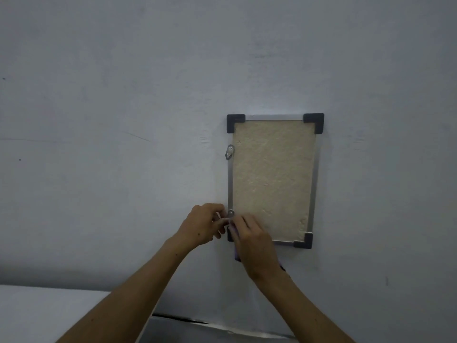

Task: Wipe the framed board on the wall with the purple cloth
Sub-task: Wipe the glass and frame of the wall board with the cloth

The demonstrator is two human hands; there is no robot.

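One tall board with a beige rough middle and a thin silver frame [273, 179] hangs on the pale grey wall [123, 120]. Three dark corner caps show; the fourth, at 7 o'clock, is hidden behind the hands. Two small metal clips sit on its 9 o'clock side. The left hand [201, 225] pinches at the lower clip [231, 213] with curled fingers. The right hand [254, 240] grips one purple cloth [237, 254], which peeks out under it at the board's 7 o'clock corner.
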